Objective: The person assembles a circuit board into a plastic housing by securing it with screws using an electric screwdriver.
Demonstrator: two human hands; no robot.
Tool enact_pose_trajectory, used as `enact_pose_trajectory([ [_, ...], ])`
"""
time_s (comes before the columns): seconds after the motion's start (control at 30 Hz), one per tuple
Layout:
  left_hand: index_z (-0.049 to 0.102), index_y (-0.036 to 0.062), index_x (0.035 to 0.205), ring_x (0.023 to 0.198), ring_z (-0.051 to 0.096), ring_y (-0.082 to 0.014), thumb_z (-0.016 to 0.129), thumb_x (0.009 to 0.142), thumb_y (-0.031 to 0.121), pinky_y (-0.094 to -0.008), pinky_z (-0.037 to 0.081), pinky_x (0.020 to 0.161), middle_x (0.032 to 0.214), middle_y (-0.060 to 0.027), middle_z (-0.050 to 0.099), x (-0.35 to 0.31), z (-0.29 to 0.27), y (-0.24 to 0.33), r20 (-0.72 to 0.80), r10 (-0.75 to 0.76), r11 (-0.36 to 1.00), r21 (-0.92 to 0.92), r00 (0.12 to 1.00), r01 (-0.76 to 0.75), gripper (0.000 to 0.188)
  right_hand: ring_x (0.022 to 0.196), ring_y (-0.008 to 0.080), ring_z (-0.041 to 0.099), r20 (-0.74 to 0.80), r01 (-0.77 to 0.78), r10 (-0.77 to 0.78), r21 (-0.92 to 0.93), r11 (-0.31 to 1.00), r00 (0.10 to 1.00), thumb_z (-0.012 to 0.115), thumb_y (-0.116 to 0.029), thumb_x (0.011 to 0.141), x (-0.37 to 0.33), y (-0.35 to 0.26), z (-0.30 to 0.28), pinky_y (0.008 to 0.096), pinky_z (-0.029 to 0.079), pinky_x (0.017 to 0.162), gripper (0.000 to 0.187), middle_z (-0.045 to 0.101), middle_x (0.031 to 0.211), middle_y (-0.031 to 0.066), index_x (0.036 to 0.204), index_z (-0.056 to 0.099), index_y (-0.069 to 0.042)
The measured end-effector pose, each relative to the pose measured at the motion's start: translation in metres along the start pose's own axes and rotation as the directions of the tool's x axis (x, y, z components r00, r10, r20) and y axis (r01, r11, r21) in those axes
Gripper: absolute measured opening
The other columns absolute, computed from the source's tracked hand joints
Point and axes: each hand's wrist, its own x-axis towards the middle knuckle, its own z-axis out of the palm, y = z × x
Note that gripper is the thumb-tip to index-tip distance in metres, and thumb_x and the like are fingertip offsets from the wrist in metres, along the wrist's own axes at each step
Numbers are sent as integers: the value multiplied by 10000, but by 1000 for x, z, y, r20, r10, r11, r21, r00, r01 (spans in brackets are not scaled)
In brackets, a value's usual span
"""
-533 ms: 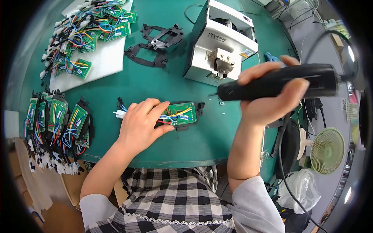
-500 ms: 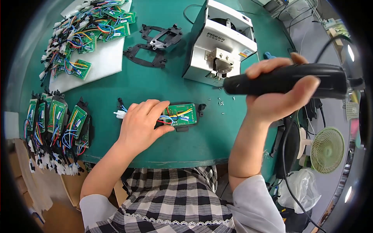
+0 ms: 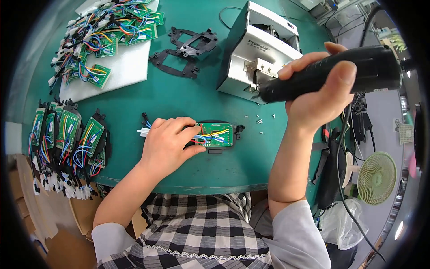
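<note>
Circuit board point(image 3: 220, 128) seemingly bears a pale label point(image 3: 219, 139); white machine point(image 3: 255, 56), dark lettering point(image 3: 258, 45).

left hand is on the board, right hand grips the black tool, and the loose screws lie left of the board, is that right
The screws' side is wrong: the head view shows the loose screws right of the board. The left hand is on the board and the right hand grips the black tool.
</note>
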Motion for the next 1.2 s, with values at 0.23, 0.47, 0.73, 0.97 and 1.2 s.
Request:
enact_pose_trajectory([
  [0.23, 683, 122, 959, 781, 598, -167, 803, 645, 313, -331, 396, 728, 1016, 10, 637, -1, 2, 1, -48, 32, 999, 24, 998, -31, 387, 424, 192, 553, 181, -196, 198, -26, 980, 963, 551, -578, 864, -49, 9, 28, 273, 445, 404, 684, 568, 598, 129, 1076, 422, 60],
  [0.47, 682, 132, 934, 839, 607, -137, 799, 656, 299, -324, 386, 771, 1002, 17, 623, -2, 1, 2, -35, 16, 999, 51, 999, -14, 345, 429, 169, 552, 249, -205, 188, 43, 978, 950, 603, -487, 866, -60, 18, 43, 262, 446, 418, 593, 575, 589, 114, 1052, 450, 55],
  [0.73, 687, 141, 943, 844, 604, -135, 794, 657, 294, -326, 390, 748, 988, 20, 609, -1, -3, 2, -25, 31, 997, 75, 999, -29, 341, 452, 136, 550, 375, -284, 221, 123, 951, 900, 709, -460, 796, -68, 25, 51, 240, 445, 430, 632, 579, 606, 94, 1041, 465, 68],
  [0.97, 676, 131, 904, 836, 598, -152, 790, 664, 285, -332, 399, 711, 989, 20, 599, 2, 0, 7, -48, -17, 998, 56, 999, 19, 307, 461, 118, 547, 428, -245, 161, 147, 958, 889, 727, -462, 771, -71, 23, 53, 232, 440, 424, 673, 574, 615, 79, 1058, 464, 86],
  [1.2, 691, 88, 884, 800, 585, -169, 797, 672, 336, -335, 390, 692, 970, 11, 621, 7, -4, 8, 13, -22, 999, 28, 1000, 22, 342, 436, 223, 558, 91, 76, -63, -144, 987, 994, 435, -598, 919, -1, 5, -6, 292, 469, 451, 691, 568, 595, 139, 1119, 395, 62],
])
